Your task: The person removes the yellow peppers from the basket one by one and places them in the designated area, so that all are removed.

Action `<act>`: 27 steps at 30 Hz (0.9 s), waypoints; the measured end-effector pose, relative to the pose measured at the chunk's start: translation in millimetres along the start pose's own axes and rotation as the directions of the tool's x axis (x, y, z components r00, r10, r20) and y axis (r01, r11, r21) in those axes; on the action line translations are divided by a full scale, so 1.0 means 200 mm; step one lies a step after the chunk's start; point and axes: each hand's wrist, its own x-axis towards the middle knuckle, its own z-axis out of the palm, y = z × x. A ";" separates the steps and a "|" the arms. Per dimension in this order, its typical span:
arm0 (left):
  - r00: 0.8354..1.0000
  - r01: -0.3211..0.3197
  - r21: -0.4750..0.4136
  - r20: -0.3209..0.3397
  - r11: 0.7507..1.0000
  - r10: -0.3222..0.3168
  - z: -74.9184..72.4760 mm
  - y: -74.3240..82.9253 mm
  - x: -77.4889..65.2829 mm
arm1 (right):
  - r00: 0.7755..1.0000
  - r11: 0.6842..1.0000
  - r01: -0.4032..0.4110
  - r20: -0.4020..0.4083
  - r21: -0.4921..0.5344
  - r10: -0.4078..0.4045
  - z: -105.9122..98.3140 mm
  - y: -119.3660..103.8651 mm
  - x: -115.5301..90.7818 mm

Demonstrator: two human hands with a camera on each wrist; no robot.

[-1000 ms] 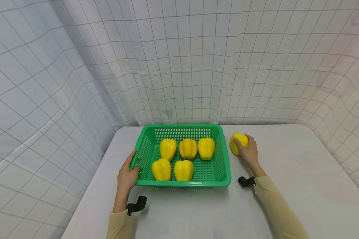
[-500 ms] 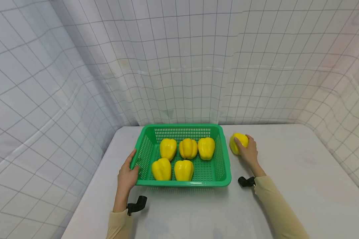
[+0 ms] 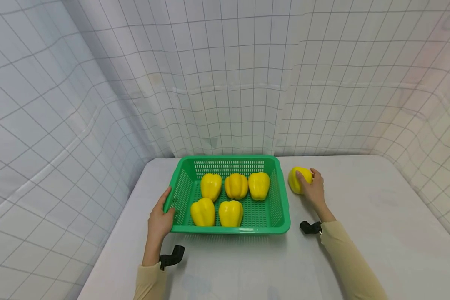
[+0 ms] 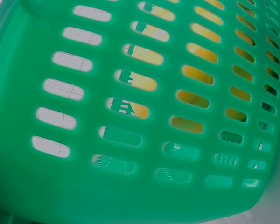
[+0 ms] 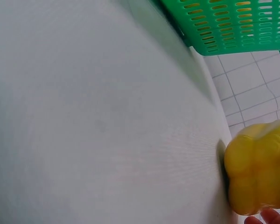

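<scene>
A green plastic basket [image 3: 230,230] with slotted walls holds several yellow bell peppers [image 3: 230,213], in a back row and a front row. My left hand [image 3: 160,220] grips the basket's left rim, thumb at the edge; the left wrist view shows only the slotted wall [image 4: 84,186], with yellow behind its holes. On the table right of the basket, my right hand [image 3: 314,191] holds another yellow bell pepper [image 3: 295,183], thumb across its near face. In the right wrist view that pepper [image 5: 256,168] sits at the lower right, with fingertips [image 5: 272,215] at its underside.
A white table [image 3: 232,266] lies under everything. White gridded curtain [image 3: 225,83] hangs behind and at both sides. Black wrist mounts [image 3: 172,256] stick out from both wrists, above the table.
My right hand has shifted very slightly to the right at the lone pepper. The left hand, the basket and the peppers inside stay as they were.
</scene>
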 end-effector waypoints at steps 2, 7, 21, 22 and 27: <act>1.000 0.000 0.001 0.001 1.000 0.000 0.00 0.00 0.00 | 0.999 1.000 0.025 -0.029 0.006 -0.025 0.00 -0.01 0.00; 1.000 0.000 0.013 -0.004 1.000 0.000 -0.01 0.00 0.00 | 0.990 0.996 0.085 -0.116 -0.014 -0.086 0.01 -0.04 0.00; 1.000 0.016 -0.007 0.009 1.000 -0.016 0.00 0.01 0.00 | 0.899 0.934 0.349 -0.310 0.078 -0.310 -0.01 -0.22 -0.06; 1.000 0.014 -0.012 0.010 1.000 -0.014 0.00 0.01 0.00 | 0.895 0.927 0.363 -0.310 0.092 -0.320 -0.01 -0.24 -0.07; 1.000 -0.003 -0.045 -0.002 0.999 0.002 0.00 0.00 -0.01 | 0.878 0.896 0.427 -0.291 0.119 -0.380 -0.01 -0.31 -0.10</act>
